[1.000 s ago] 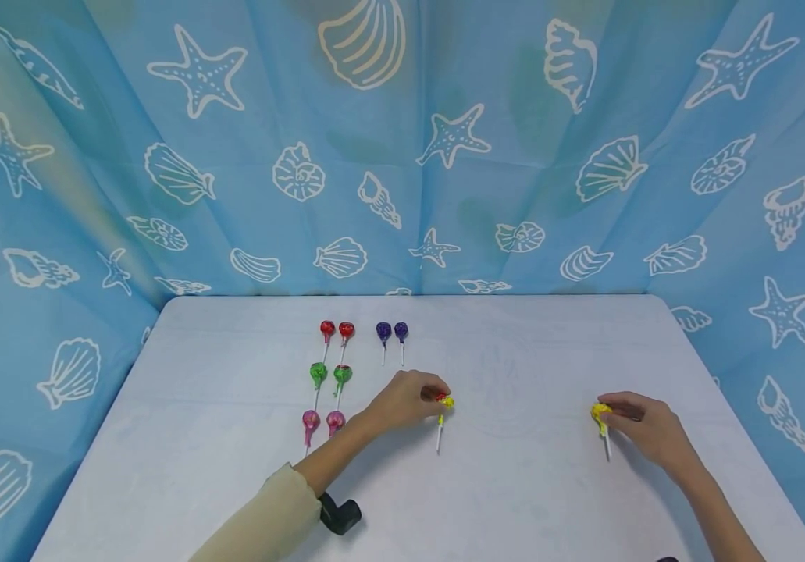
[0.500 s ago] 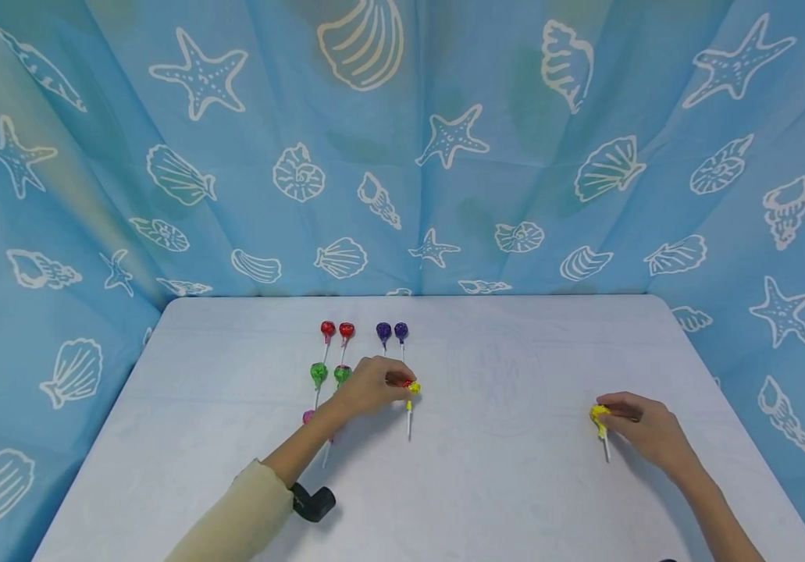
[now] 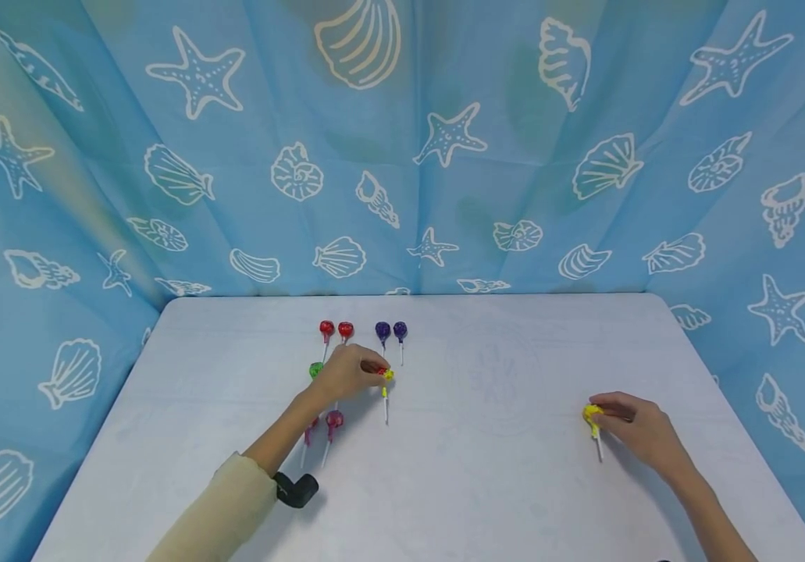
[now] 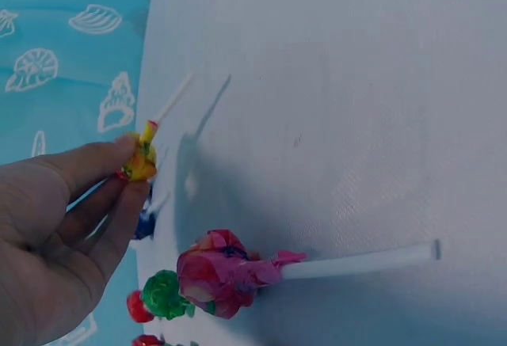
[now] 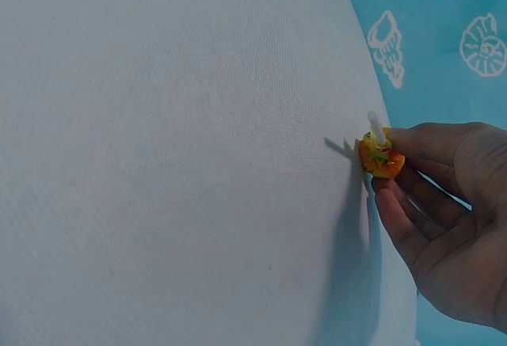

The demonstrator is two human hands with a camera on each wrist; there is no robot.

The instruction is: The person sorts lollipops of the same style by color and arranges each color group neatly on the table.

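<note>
My left hand (image 3: 347,373) pinches a yellow lollipop (image 4: 141,160) by its wrapped head, with the white stick pointing toward me in the head view. It hovers just below two purple lollipops (image 3: 391,331). On the right side of the table, my right hand (image 3: 639,429) pinches another yellow lollipop (image 5: 382,156) by the head between thumb and fingers. Beside the left hand lie red lollipops (image 3: 336,329), a green lollipop (image 3: 315,369) and pink lollipops (image 4: 222,273). The left hand and forearm partly cover the green and pink ones in the head view.
A white table (image 3: 486,484) lies under everything, with a blue shell-patterned curtain (image 3: 402,156) behind and along its sides. A black device (image 3: 297,490) is at the left wrist, by the beige sleeve (image 3: 222,503).
My left hand has moved left and slightly away from me with its yellow lollipop, toward the purple pair. The right hand, still holding its lollipop, has shifted slightly left.
</note>
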